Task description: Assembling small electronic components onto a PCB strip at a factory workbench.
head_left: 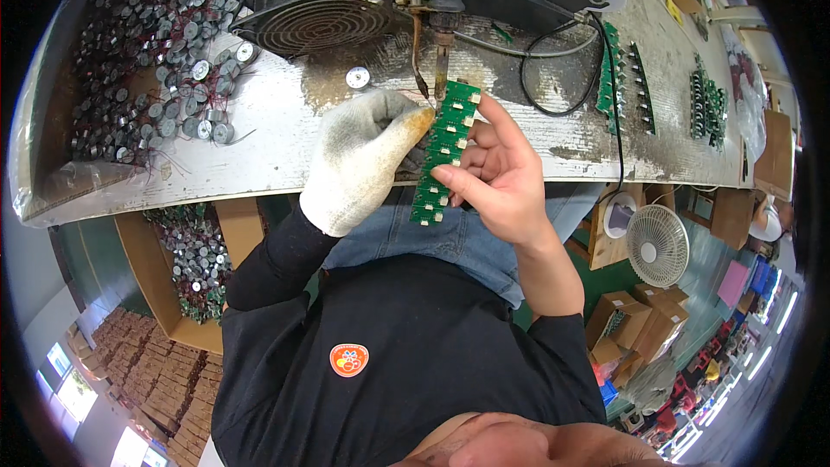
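Note:
My right hand [501, 177], bare, grips a long strip of green circuit boards [445, 151] by its edge, thumb on top. Small white connectors line the strip, which stands tilted over the table's near edge. My left hand [359, 156] wears a white work glove with a stained thumb tip. Its fingers are pinched together beside the strip's upper end; what they hold is hidden. Just above that end, a soldering tip [441, 65] points down, with a thin bent metal tube [418, 56] beside it. One round silver motor [357, 78] lies beyond the glove.
Many small round motors with red wires [164, 69] are heaped at the left. A black fan with a round grille [320, 26] stands behind. More green board strips [609, 78] lie right of a black cable [553, 112]. Below the table's left side is a cardboard box of parts [147, 268].

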Demonstrator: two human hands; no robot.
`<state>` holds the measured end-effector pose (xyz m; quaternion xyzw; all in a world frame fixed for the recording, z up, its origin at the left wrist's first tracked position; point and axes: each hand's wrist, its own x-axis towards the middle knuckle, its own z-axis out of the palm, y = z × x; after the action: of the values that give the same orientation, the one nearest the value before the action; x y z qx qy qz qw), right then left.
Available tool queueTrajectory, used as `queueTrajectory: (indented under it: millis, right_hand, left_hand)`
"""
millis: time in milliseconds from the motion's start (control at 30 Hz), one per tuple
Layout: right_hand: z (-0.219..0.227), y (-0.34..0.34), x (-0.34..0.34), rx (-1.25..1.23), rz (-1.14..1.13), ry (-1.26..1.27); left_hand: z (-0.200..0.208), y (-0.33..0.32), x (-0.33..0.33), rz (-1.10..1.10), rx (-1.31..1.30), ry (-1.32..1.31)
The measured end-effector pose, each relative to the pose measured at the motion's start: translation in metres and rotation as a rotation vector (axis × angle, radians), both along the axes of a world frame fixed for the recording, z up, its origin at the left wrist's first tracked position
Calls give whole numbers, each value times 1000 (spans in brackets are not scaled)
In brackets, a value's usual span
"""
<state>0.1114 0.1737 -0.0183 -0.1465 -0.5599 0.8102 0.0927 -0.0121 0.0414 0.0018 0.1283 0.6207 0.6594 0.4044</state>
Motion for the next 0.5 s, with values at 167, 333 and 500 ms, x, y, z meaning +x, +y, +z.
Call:
queueTrajectory:
  millis: [167,333,500]
  right_hand:
    - [0,1,0,5,-2,8]
    - [-6,-2,1,15,-12,1]
    - [-5,-4,-1,2,-13,-31]
  left_hand:
    - [-2,1,0,6,-46,60]
    - [-8,-2,-2,-21,-40,54]
    - [-3,-10,-3,-25,-73,71]
